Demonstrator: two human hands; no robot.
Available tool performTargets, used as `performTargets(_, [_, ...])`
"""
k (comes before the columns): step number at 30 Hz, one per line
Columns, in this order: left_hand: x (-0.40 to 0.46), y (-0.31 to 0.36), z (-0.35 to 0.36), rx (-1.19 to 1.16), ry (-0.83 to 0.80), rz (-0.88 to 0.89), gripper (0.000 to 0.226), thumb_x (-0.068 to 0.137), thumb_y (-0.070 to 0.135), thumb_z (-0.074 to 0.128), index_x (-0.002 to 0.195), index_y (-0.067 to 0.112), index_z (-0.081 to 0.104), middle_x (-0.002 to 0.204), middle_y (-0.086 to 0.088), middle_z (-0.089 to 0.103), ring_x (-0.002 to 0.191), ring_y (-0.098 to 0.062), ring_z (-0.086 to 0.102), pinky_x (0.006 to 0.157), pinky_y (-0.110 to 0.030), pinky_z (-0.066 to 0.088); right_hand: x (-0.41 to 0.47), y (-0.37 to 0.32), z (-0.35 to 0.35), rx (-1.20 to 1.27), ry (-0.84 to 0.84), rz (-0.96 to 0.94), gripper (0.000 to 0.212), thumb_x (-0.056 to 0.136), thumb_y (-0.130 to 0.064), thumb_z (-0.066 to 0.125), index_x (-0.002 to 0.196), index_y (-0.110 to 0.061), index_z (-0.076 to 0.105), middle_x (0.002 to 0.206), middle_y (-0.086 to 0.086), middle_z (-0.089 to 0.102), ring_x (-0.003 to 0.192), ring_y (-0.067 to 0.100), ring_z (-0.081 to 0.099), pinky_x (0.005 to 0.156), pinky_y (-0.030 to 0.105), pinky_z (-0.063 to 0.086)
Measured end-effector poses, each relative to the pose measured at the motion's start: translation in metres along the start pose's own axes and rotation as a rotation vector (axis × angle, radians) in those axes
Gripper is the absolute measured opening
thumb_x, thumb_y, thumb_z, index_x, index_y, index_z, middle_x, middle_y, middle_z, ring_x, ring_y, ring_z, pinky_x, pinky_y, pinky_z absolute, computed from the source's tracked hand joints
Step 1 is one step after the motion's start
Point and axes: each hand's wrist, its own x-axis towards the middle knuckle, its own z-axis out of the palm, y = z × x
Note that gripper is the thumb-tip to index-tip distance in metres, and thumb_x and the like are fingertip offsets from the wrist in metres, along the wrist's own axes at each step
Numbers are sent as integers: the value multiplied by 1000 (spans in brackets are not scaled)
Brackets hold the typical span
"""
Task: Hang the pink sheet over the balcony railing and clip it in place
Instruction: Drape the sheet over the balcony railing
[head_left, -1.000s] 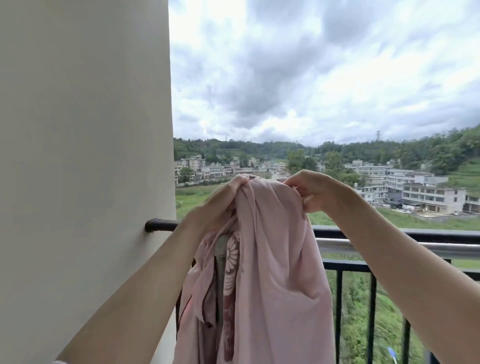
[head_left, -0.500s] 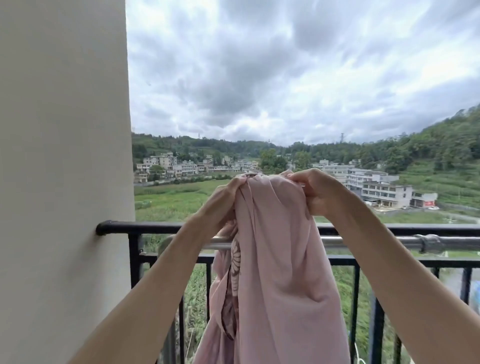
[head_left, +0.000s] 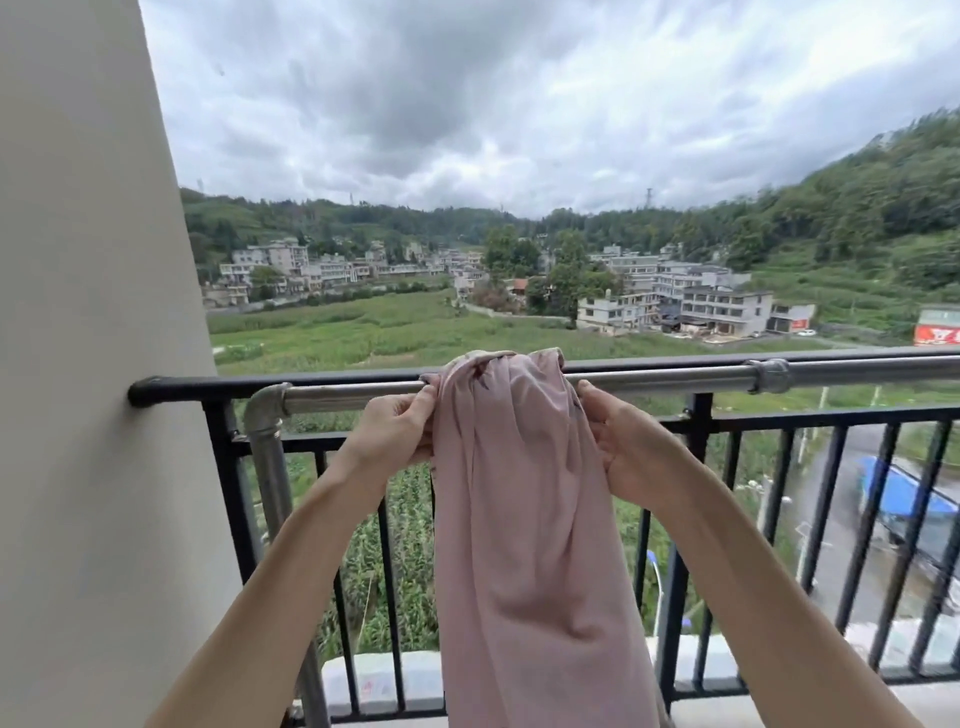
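I had brought the bunched, soft pink cotton sheet (head_left: 524, 519) down from chest height, where I had held it up against the sky a moment before, and laid its gathered top over the shiny steel pipe rail (head_left: 649, 382) that ran just inside the black metal balcony railing (head_left: 322, 385). Its long tail hung on my side, down past the bottom of my view; a paler printed fold showed over the far side. My left hand (head_left: 395, 434) pinched the sheet's left edge just under the pipe, fingers curled into the cloth, and my right hand (head_left: 631, 447) gripped the right edge the same way. So the draping had begun, I judged, but the sheet was still a narrow bundle and needed spreading along the rail before any clip went on; I saw no clip.

A pale plaster wall (head_left: 78, 364) stood at my left, where both rails ended. Beyond the black bars lay green fields, a cluster of grey-white buildings, wooded hills and heavy cloud, with a wet road and a blue canopy far below at the right.
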Motion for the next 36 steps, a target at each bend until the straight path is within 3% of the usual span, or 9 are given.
performTargets(2, [-7, -8, -1, -72, -20, -59, 27, 96, 28, 47, 85, 15, 69, 72, 1, 66, 59, -6, 62, 51, -14, 52, 5, 3, 4, -24, -146, 28, 49, 96, -45, 41, 124, -11, 59, 108, 7, 65, 98, 20, 62, 85, 28, 48])
performTargets(5, [-16, -17, -4, -141, -84, -136, 21, 92, 35, 51, 89, 24, 68, 61, 10, 61, 49, -3, 55, 49, -18, 48, 9, 5, 11, -68, -255, 59, 55, 92, -54, 41, 126, -14, 58, 125, 7, 62, 118, 22, 56, 105, 37, 38])
performTargets(9, [-19, -18, -4, -296, -128, -151, 20, 90, 31, 54, 92, 17, 69, 63, 4, 53, 51, -8, 43, 46, -20, 35, 9, 1, 12, -108, -233, 64, 45, 91, -50, 47, 118, -17, 64, 116, 5, 67, 108, 19, 62, 96, 34, 46])
performTargets(13, [-19, -16, -6, -218, -102, -65, 22, 95, 28, 49, 82, 22, 65, 67, 6, 51, 57, -8, 42, 57, -23, 31, 7, -5, 15, -187, -185, 94, 36, 89, -46, 53, 105, -17, 69, 101, 4, 71, 92, 18, 66, 80, 31, 51])
performTargets(17, [-18, -7, -6, -318, -71, -13, 29, 97, 19, 44, 70, 20, 54, 52, 8, 37, 43, -5, 30, 44, -18, 22, 6, -11, 19, -171, -112, 16, 38, 87, -35, 61, 111, -5, 65, 108, 12, 65, 93, 24, 62, 86, 34, 48])
performTargets(23, [-10, 18, 3, -481, 1, 23, 31, 96, 13, 44, 65, 16, 49, 43, 8, 41, 37, -5, 36, 37, -15, 31, 2, -31, 9, -149, 13, -124, 12, 85, -20, 66, 89, -10, 68, 92, 10, 64, 82, 21, 60, 81, 33, 48])
performTargets(26, [-1, 31, 12, -486, 51, 43, 36, 95, 14, 45, 60, 18, 43, 47, 6, 42, 43, -9, 39, 45, -21, 32, -5, -50, -13, -79, 38, -173, 11, 88, -14, 59, 94, -8, 67, 90, 5, 64, 78, 17, 59, 74, 30, 49])
performTargets(31, [8, 50, 21, -545, 141, 102, 38, 96, 13, 41, 59, 19, 42, 41, 10, 45, 40, -6, 44, 41, -15, 38, -17, -92, -64, -40, 187, -281, 29, 93, -11, 50, 66, -15, 60, 67, 1, 54, 59, 15, 51, 59, 31, 44])
performTargets(36, [3, 39, 15, -592, 252, 113, 28, 95, 17, 43, 68, 19, 52, 54, 8, 52, 56, -8, 50, 54, -20, 43, -31, -103, -110, -163, 484, -519, 12, 88, -17, 60, 76, -14, 61, 83, 7, 61, 69, 17, 57, 60, 26, 47])
